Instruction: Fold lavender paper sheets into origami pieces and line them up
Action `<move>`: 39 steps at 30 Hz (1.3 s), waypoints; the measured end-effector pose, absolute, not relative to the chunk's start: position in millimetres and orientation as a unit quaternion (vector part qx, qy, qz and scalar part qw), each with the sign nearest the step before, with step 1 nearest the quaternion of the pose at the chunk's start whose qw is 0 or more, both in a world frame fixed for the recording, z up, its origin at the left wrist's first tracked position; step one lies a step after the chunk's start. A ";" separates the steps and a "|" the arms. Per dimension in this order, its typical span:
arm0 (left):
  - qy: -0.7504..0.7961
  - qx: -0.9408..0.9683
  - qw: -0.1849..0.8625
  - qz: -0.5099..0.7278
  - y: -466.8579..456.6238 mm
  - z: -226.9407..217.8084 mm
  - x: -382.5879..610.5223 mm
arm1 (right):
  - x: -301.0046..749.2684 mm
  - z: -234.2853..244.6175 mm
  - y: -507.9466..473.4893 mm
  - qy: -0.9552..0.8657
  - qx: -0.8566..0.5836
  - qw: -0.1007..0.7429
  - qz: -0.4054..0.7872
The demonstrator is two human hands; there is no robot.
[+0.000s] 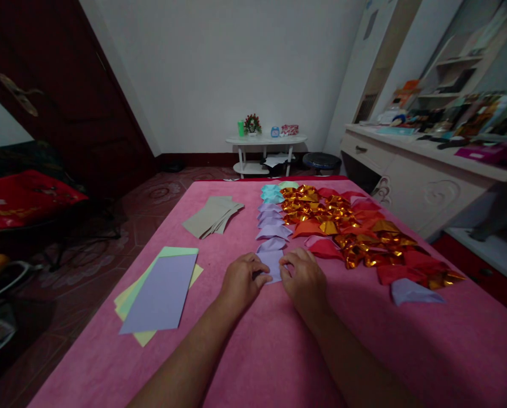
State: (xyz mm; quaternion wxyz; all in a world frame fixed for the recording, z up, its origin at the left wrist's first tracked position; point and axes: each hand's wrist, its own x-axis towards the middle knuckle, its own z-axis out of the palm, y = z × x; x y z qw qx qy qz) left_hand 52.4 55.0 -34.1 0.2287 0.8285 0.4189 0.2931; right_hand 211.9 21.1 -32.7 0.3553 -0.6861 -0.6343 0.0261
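Note:
Between my two hands lies a small sheet of purple paper (272, 266) on the pink tablecloth (240, 362). My left hand (245, 279) pinches its left edge between thumb and fingers. On the opposite edge, my right hand (305, 277) grips the sheet the same way. Just beyond my fingers rests a folded purple paper piece (272, 245), one of a column of purple folded shapes (273, 231). Blue folded pieces (272, 191) continue that column at the far end. To the right spread rows of shiny gold (304, 209) and red folded pieces (361, 221).
At left are a stack of purple, green and yellow sheets (163, 289) and a fan of grey paper pieces (213, 216). One purple folded piece (414, 292) sits at the right. A white side table (265, 139) stands by the wall, a cluttered dresser (410, 153) at right.

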 end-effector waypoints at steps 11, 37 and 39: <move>0.386 0.809 0.312 0.315 72.5 -45.7 40.9 | 148.2 -39.3 2.6 -0.768 -0.530 0.315 0.175; 0.368 0.906 0.047 0.203 37.0 -26.0 49.0 | 218.2 -41.1 8.2 -0.801 -0.530 0.267 -0.078; 0.369 0.908 0.037 0.197 38.9 -27.3 49.1 | 217.6 -38.9 9.9 -0.807 -0.528 0.255 -0.072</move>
